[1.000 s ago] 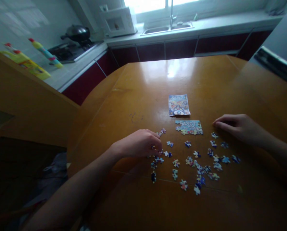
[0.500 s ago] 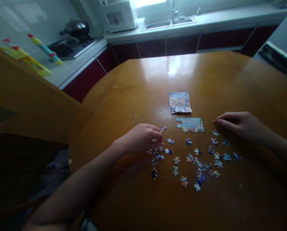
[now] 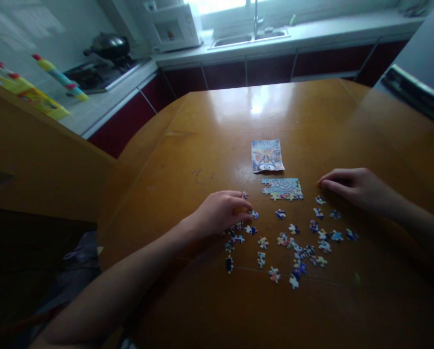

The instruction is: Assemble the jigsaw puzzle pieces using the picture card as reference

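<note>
Blurred lettering tops the printed sheet; left fingers stand parted at a puzzle piece, right fingers pressed together.

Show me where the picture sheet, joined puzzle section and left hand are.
Picture sheet (image 3: pixel 268 156), head view: middle of its printed face.
Joined puzzle section (image 3: pixel 283 188), head view: middle of its printed face.
Left hand (image 3: pixel 220 211), head view: back of the hand.
</note>
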`<state>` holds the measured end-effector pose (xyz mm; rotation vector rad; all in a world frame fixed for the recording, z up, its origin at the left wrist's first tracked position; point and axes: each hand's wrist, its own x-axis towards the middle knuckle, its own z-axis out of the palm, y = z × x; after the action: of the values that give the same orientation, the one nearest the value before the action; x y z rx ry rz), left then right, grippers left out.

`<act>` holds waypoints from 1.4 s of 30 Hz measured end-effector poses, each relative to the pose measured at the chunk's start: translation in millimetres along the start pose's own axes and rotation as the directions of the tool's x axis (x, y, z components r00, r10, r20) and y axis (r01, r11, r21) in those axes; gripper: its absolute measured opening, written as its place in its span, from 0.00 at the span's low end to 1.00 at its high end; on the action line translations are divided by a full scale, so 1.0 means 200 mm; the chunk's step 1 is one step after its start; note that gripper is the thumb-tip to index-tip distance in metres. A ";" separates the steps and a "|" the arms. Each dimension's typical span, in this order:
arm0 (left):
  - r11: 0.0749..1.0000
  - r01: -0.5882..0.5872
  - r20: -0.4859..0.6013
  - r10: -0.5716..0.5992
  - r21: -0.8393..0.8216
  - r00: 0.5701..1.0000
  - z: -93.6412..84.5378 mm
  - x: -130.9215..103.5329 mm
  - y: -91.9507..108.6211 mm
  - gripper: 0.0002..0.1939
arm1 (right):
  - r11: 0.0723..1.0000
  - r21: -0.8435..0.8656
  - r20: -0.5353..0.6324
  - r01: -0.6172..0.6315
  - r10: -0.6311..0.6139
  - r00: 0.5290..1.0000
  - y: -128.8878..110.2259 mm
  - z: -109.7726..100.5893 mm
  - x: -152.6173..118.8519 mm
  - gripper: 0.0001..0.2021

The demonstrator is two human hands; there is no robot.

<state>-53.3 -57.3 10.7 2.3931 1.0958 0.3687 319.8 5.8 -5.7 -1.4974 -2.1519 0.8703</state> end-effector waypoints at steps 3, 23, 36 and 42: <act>1.000 0.021 -0.010 -0.021 -0.013 1.000 0.02 0.01 0.00 0.09 | 1.000 -0.001 0.008 0.000 0.000 1.000 -0.02 0.00 0.00 0.19; 0.991 0.124 0.041 -0.126 0.039 0.991 -0.04 -0.01 0.02 0.05 | 1.000 0.006 0.008 0.009 -0.009 1.000 -0.04 -0.01 -0.01 0.19; 0.992 0.124 0.036 -0.125 0.039 0.992 -0.05 -0.02 0.01 0.05 | 1.000 0.002 0.018 -0.006 0.006 1.000 -0.04 -0.01 -0.01 0.19; 0.994 0.112 0.027 -0.112 0.008 0.993 -0.04 0.00 0.02 0.04 | 1.000 0.002 0.008 0.003 -0.003 1.000 -0.05 -0.01 -0.01 0.19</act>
<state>-54.5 -57.3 19.1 2.3227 1.2142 0.2938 314.0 2.4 1.9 -1.4920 -2.1573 0.8788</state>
